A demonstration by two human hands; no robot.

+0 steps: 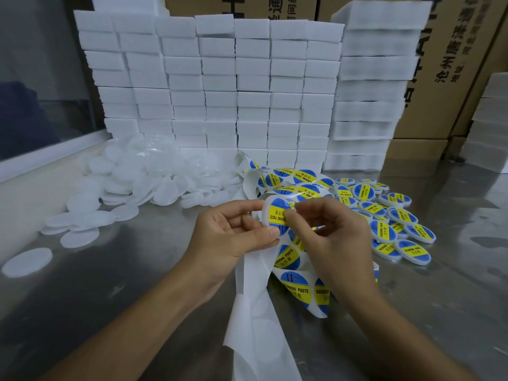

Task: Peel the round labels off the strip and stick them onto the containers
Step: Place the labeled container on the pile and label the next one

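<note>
Now: left hand (233,232) grips container (268,215), right hand (327,229) pinches label (279,215). Label thin, floppy, sticky — you hold edge only; container light, rigid.

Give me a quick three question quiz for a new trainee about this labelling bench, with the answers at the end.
1. True or false: the labelled round white containers lie to the right of the hands.
2. Which hand pinches the white container with the blue and yellow round label: left hand or right hand?
3. Fill in: the plain white unlabelled containers lie on the steel table in front of stacked white ____.

Key:
1. True.
2. Left; the right hand touches the label at its edge.
3. Boxes.
</note>
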